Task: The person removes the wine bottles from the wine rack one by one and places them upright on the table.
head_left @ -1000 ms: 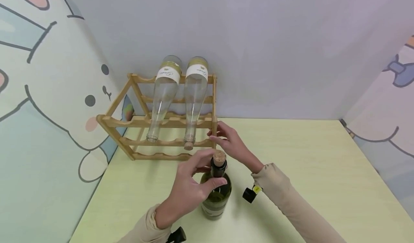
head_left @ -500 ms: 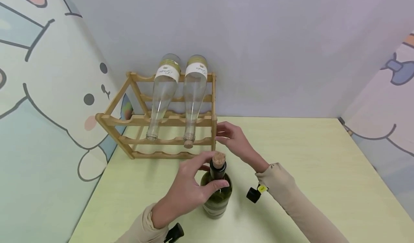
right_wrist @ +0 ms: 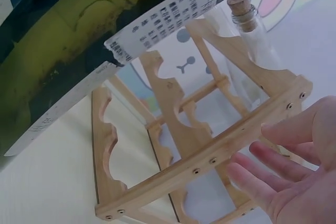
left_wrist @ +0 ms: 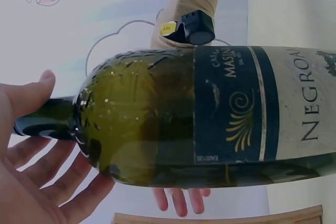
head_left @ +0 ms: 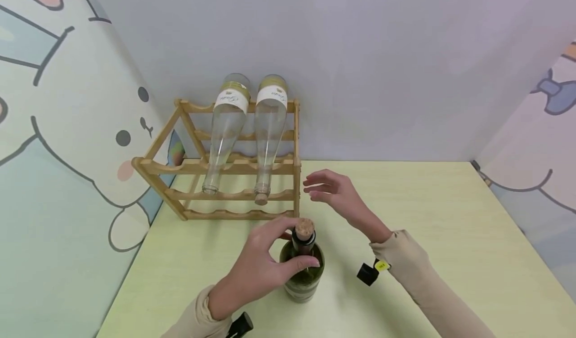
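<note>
A green wine bottle [head_left: 302, 283] with a cork in its mouth stands upright on the table. My left hand [head_left: 258, 263] holds it at the neck, thumb on the near side and fingers behind; the left wrist view shows the bottle's dark label [left_wrist: 231, 106]. To the right of the wooden wine rack [head_left: 216, 167], my right hand [head_left: 335, 193] hangs with loosely bent fingers, nothing in them. A small gap separates it from the rack's side. Two clear bottles lie in the rack's top level, necks toward me: the left bottle [head_left: 225, 128] and the corked right bottle [head_left: 270, 123].
The pale yellow table [head_left: 427, 228] stretches to the right of the rack. Behind it rises a plain grey wall [head_left: 360, 68]. A wall with cartoon drawings [head_left: 90, 128] stands close to the rack's left side.
My right hand has drawn away from the rack's side, moving right. The left hand stays at the green bottle's neck. The rack and clear bottles look unmoved.
</note>
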The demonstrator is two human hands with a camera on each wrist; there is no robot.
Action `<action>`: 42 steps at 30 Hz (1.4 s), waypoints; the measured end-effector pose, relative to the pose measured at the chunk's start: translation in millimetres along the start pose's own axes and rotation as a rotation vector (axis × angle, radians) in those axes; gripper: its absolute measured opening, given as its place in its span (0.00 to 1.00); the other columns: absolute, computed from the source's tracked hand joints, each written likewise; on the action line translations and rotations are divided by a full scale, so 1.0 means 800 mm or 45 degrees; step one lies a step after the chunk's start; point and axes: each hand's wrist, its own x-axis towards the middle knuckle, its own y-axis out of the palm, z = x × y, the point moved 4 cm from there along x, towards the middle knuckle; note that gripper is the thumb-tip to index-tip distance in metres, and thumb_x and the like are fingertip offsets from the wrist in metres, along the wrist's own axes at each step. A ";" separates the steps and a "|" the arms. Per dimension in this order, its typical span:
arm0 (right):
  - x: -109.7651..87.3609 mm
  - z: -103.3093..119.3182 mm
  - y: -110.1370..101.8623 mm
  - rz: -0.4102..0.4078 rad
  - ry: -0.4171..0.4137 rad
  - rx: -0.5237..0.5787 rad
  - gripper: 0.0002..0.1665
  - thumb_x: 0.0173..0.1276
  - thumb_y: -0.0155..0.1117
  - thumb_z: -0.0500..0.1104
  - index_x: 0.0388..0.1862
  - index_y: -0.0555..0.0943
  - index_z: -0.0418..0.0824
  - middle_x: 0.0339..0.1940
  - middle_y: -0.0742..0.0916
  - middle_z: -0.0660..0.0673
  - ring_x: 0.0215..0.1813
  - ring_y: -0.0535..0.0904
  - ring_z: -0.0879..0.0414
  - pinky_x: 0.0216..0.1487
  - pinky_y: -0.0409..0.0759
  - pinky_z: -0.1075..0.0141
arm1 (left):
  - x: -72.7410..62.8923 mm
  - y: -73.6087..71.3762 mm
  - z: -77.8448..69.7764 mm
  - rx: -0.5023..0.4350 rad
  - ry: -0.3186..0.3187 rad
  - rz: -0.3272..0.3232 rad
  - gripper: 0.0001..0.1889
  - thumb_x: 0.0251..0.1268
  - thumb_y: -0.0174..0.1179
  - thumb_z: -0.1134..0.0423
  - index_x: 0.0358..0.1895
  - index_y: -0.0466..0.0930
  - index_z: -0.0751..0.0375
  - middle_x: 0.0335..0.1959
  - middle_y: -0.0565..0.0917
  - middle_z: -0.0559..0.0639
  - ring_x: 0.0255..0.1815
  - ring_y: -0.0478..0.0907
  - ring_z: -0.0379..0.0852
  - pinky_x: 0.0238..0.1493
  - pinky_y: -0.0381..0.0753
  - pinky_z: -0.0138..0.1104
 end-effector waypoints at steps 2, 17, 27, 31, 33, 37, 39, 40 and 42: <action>-0.004 0.003 -0.002 0.000 -0.006 0.017 0.18 0.66 0.61 0.33 0.55 0.75 0.34 0.53 0.81 0.38 0.53 0.80 0.45 0.50 0.80 0.58 | -0.002 -0.001 0.002 -0.002 0.003 0.000 0.26 0.48 0.73 0.62 0.54 0.76 0.54 0.48 0.81 0.46 0.49 0.78 0.41 0.42 0.81 0.34; -0.041 0.032 -0.014 0.033 -0.048 0.002 0.18 0.65 0.64 0.38 0.53 0.77 0.38 0.51 0.82 0.38 0.53 0.79 0.43 0.51 0.80 0.57 | -0.018 -0.013 0.020 -0.090 -0.069 -0.003 0.26 0.49 0.73 0.65 0.54 0.76 0.54 0.47 0.82 0.47 0.47 0.78 0.43 0.42 0.82 0.38; -0.065 0.053 -0.009 0.104 -0.148 -0.007 0.18 0.64 0.63 0.32 0.53 0.77 0.36 0.50 0.83 0.39 0.53 0.79 0.44 0.51 0.80 0.57 | -0.033 -0.047 0.044 -0.129 -0.257 -0.168 0.17 0.56 0.65 0.73 0.49 0.77 0.62 0.43 0.81 0.54 0.45 0.79 0.47 0.42 0.82 0.41; -0.072 0.063 -0.003 0.166 -0.244 -0.014 0.19 0.62 0.63 0.29 0.53 0.76 0.33 0.50 0.82 0.37 0.53 0.78 0.44 0.51 0.80 0.55 | -0.040 -0.059 0.056 -0.120 -0.294 -0.237 0.15 0.57 0.64 0.75 0.48 0.76 0.66 0.44 0.80 0.57 0.46 0.79 0.49 0.42 0.83 0.38; -0.076 0.067 0.000 0.194 -0.283 -0.014 0.20 0.61 0.63 0.27 0.54 0.75 0.32 0.51 0.81 0.36 0.54 0.78 0.43 0.51 0.79 0.54 | -0.043 -0.065 0.062 -0.100 -0.313 -0.270 0.16 0.57 0.64 0.75 0.49 0.76 0.66 0.44 0.80 0.56 0.47 0.79 0.48 0.42 0.83 0.37; -0.085 0.077 0.005 0.225 -0.354 0.016 0.23 0.60 0.61 0.24 0.56 0.73 0.30 0.53 0.80 0.34 0.55 0.77 0.43 0.52 0.78 0.52 | -0.050 -0.078 0.077 -0.048 -0.354 -0.332 0.16 0.58 0.63 0.74 0.50 0.77 0.63 0.44 0.81 0.53 0.47 0.79 0.47 0.43 0.82 0.35; -0.089 0.082 0.009 0.233 -0.401 0.031 0.25 0.60 0.60 0.23 0.57 0.71 0.29 0.54 0.79 0.33 0.56 0.76 0.42 0.52 0.78 0.51 | -0.055 -0.084 0.085 -0.034 -0.375 -0.375 0.17 0.58 0.63 0.75 0.51 0.77 0.62 0.44 0.81 0.54 0.47 0.80 0.47 0.42 0.82 0.34; -0.091 0.085 0.010 0.234 -0.421 0.037 0.27 0.59 0.60 0.22 0.58 0.70 0.29 0.55 0.79 0.33 0.57 0.76 0.42 0.53 0.78 0.51 | -0.058 -0.087 0.088 -0.024 -0.380 -0.397 0.17 0.58 0.63 0.75 0.51 0.77 0.63 0.44 0.81 0.55 0.46 0.80 0.47 0.42 0.82 0.33; -0.095 0.090 0.014 0.234 -0.457 0.039 0.29 0.59 0.60 0.22 0.60 0.68 0.29 0.56 0.78 0.33 0.58 0.75 0.41 0.53 0.77 0.51 | -0.063 -0.095 0.096 -0.013 -0.398 -0.455 0.16 0.57 0.63 0.76 0.50 0.77 0.64 0.43 0.81 0.58 0.46 0.80 0.45 0.41 0.82 0.31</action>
